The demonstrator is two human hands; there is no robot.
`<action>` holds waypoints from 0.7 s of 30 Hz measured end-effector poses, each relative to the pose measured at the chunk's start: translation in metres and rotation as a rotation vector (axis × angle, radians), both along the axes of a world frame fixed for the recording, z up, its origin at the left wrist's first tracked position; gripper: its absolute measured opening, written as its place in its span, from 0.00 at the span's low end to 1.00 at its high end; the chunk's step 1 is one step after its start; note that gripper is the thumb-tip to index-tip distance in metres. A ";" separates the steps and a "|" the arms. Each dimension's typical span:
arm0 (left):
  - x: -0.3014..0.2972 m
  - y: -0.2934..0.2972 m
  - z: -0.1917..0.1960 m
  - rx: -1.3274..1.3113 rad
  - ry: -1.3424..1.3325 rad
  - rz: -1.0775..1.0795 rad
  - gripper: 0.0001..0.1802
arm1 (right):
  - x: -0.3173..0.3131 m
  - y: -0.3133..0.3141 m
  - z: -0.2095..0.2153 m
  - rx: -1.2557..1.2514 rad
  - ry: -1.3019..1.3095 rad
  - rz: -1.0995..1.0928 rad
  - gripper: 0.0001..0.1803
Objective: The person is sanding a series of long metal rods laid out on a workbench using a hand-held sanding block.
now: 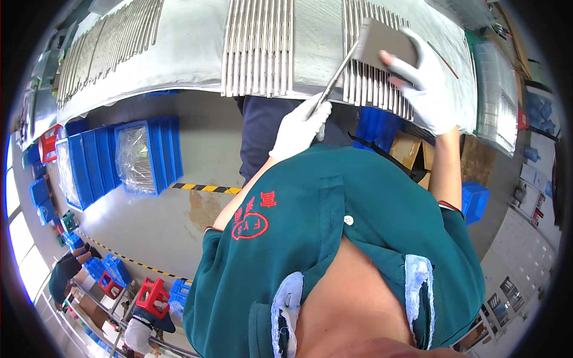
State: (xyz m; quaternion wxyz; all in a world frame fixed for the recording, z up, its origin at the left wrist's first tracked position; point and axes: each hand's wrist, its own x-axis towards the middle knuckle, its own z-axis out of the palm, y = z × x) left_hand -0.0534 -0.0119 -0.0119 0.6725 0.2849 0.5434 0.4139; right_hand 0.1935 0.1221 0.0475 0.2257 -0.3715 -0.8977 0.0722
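Observation:
My left hand [301, 128], in a white glove, is closed around the near end of a slim metal rod [337, 76]. The rod slants up and to the right, over the table's front edge. In my right hand [431, 92], also gloved but with bare fingertips showing, is a flat brown-grey pad [385, 43]. The pad's left edge meets or overlaps the rod's far end; whether they touch I cannot tell. Under the pad and right hand lies a row of shiny metal rods [371, 86], partly hidden by them.
On the pale-covered table [191, 53] lie a middle row of rods [258, 51] and a left row [113, 45]. Clear plastic trays [496, 89] stand at the right end. Blue crates [149, 156] sit on the floor at left. Two people work at lower left.

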 end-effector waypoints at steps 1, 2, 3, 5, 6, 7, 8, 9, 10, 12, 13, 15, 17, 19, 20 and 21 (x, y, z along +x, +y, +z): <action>-0.002 0.000 0.002 0.002 -0.019 -0.008 0.23 | 0.016 -0.001 0.000 -0.028 -0.038 -0.033 0.34; -0.004 0.000 0.003 -0.005 0.010 -0.019 0.23 | 0.030 -0.003 0.002 -0.036 -0.043 -0.074 0.33; -0.005 0.001 0.004 -0.010 0.039 -0.030 0.23 | 0.039 -0.005 0.006 -0.081 0.001 -0.086 0.33; -0.006 0.001 0.005 -0.045 0.032 -0.011 0.23 | 0.036 -0.009 0.011 -0.171 0.043 -0.093 0.33; -0.005 0.001 0.004 -0.078 -0.005 0.016 0.23 | 0.026 -0.011 0.012 -0.101 0.024 -0.068 0.33; -0.004 0.001 0.003 -0.108 -0.041 0.044 0.23 | 0.009 -0.011 0.013 -0.031 -0.043 -0.033 0.33; -0.002 0.001 0.001 -0.083 -0.083 0.066 0.24 | -0.007 -0.011 0.016 0.056 -0.043 -0.011 0.33; 0.000 0.001 -0.001 -0.060 -0.127 0.086 0.24 | -0.028 -0.010 0.013 0.157 -0.033 0.007 0.35; 0.001 0.001 -0.003 -0.069 -0.169 0.109 0.25 | -0.044 -0.008 0.013 0.163 -0.053 0.042 0.37; 0.003 0.000 -0.005 -0.027 -0.146 0.121 0.25 | -0.058 -0.008 0.017 0.124 -0.043 0.072 0.37; 0.003 0.000 -0.006 -0.031 -0.145 0.125 0.25 | -0.057 -0.008 0.020 0.111 -0.050 0.076 0.37; 0.001 -0.001 -0.006 -0.003 -0.114 0.070 0.25 | -0.047 -0.008 0.025 0.092 -0.069 0.087 0.38; 0.000 0.000 -0.005 -0.023 -0.121 0.032 0.24 | -0.039 -0.008 0.027 0.041 -0.062 0.039 0.38; 0.001 0.000 -0.004 -0.052 -0.184 0.008 0.24 | -0.040 -0.008 0.025 -0.015 -0.032 -0.002 0.37; 0.002 0.000 -0.004 -0.053 -0.107 0.006 0.24 | -0.042 -0.008 0.023 0.044 -0.057 -0.004 0.37; 0.003 0.000 -0.003 -0.021 -0.067 0.011 0.24 | -0.048 -0.007 0.020 0.106 -0.082 -0.005 0.37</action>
